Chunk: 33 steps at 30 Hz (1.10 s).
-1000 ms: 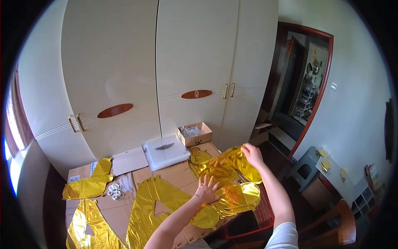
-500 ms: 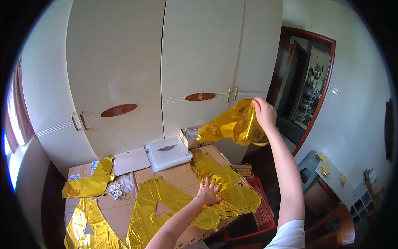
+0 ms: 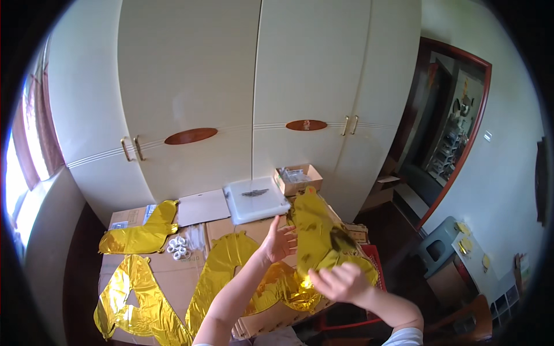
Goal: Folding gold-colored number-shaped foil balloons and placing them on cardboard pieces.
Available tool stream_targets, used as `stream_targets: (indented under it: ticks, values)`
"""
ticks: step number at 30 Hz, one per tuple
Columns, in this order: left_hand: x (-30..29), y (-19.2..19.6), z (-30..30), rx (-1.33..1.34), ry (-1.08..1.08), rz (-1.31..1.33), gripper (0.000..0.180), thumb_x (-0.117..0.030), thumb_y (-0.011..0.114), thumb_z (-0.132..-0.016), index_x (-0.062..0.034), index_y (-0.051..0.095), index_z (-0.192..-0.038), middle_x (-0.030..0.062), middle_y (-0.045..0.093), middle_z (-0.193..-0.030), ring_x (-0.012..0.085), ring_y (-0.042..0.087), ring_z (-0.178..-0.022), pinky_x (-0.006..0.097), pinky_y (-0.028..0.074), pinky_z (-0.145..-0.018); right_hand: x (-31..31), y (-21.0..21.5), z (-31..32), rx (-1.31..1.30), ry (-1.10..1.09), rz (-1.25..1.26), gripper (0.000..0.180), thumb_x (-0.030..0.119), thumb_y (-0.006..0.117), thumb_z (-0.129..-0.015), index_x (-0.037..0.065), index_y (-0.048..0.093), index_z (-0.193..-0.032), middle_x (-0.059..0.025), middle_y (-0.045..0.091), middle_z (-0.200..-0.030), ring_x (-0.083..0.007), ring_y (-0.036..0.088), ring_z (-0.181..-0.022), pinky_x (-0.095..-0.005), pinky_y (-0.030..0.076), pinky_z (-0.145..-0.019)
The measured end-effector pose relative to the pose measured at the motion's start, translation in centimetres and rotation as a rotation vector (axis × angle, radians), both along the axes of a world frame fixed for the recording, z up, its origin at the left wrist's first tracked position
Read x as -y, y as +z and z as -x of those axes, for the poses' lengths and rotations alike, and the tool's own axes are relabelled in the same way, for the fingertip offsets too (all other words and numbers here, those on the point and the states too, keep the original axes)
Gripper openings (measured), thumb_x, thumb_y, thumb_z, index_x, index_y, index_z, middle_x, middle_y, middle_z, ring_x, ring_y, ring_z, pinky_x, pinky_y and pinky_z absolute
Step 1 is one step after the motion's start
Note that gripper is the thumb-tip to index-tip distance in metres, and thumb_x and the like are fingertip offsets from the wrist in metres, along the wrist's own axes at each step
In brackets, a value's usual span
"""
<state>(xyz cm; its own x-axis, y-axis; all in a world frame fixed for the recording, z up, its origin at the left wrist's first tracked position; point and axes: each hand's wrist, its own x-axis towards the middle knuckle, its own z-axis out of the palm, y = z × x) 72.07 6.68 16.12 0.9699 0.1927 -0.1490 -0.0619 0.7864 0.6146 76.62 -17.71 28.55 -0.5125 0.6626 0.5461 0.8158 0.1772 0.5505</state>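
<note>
Gold foil balloons, flat and uninflated, are spread over a cardboard-covered table. My right hand (image 3: 343, 282), smeared by motion, is curled closed at the near edge of a gold foil balloon (image 3: 316, 228). That balloon is blurred too and slopes over other crinkled foil on the table's right side. Beside its left edge my left hand (image 3: 280, 242) is raised with thumb and fingers apart, holding nothing. An A-shaped foil balloon (image 3: 216, 271) lies partly under my left forearm. Another A-shaped one (image 3: 147, 300) and an L-shaped one (image 3: 138, 236) lie farther left.
White ribbon rolls (image 3: 179, 247) sit beside clear plastic strips. At the back are a grey flat board (image 3: 203, 207), a translucent lidded box (image 3: 257, 200) and an open carton (image 3: 298, 177). A red basket (image 3: 378, 271) stands at the table's right, near a grey-green stool (image 3: 437, 242).
My right hand has come down and toward me, bringing the lifted foil balloon onto the pile. My left hand has risen off the foil. The view has shifted left.
</note>
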Motion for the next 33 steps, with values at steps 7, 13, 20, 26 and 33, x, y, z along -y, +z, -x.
stream_targets:
  ticks: [7, 13, 20, 26, 33]
  values:
    - [-2.3, -1.7, 3.9, -0.249, 0.166, -0.184, 0.061, -0.048, 0.057, -0.09, -0.0086, 0.043, -0.135, 0.0099, 0.057, -0.12, 0.0226, 0.058, -0.102, 0.041, 0.048, -0.085, -0.1, -6.6, 5.3, -0.177, 0.153, 0.171, 0.026, 0.014, 0.061, -0.076, 0.015, 0.068, -0.101, 0.0066, 0.051, -0.069, -0.0054, 0.047, -0.051, -0.0196, 0.034, -0.045]
    - [-3.6, -2.8, 7.2, -0.455, 0.357, -0.672, 0.044, -0.014, 0.07, -0.084, -0.0032, 0.051, -0.122, 0.0065, 0.065, -0.091, 0.0129, 0.061, -0.075, 0.027, 0.048, -0.062, 0.1, -9.6, 8.1, -0.252, 0.264, 0.244, 0.026, 0.015, 0.06, -0.077, 0.014, 0.067, -0.102, 0.0059, 0.046, -0.065, -0.0058, 0.048, -0.055, -0.0196, 0.035, -0.046]
    - [-6.5, -4.2, 14.7, -0.441, 0.597, -0.966, 0.052, -0.007, 0.066, -0.082, 0.0046, 0.046, -0.129, 0.0093, 0.066, -0.081, 0.0141, 0.062, -0.073, 0.027, 0.049, -0.064, -0.9, -14.7, 11.3, -0.301, 0.359, 0.269, 0.024, 0.016, 0.059, -0.077, 0.012, 0.066, -0.099, 0.0052, 0.047, -0.066, -0.0071, 0.05, -0.059, -0.0205, 0.036, -0.049]
    - [-7.9, -7.5, 18.0, -0.947, 0.558, -1.636, 0.061, -0.025, 0.062, -0.077, -0.0082, 0.045, -0.133, 0.0214, 0.067, -0.086, 0.0382, 0.065, -0.08, 0.047, 0.052, -0.074, -1.8, -17.6, 13.5, -0.31, 0.364, 0.486, 0.019, 0.021, 0.059, -0.085, 0.013, 0.066, -0.101, 0.0036, 0.055, -0.072, -0.0087, 0.055, -0.068, -0.0229, 0.039, -0.052]
    - [-6.0, -5.8, 18.2, -1.162, 0.438, -1.922, 0.052, -0.029, 0.061, -0.081, -0.0082, 0.048, -0.126, 0.0206, 0.059, -0.114, 0.0349, 0.056, -0.109, 0.046, 0.05, -0.082, -6.3, -18.5, 9.1, -0.551, 0.272, 0.503, 0.035, 0.04, 0.058, -0.091, 0.012, 0.064, -0.11, -0.0034, 0.066, -0.1, -0.0179, 0.062, -0.099, -0.0297, 0.05, -0.081]
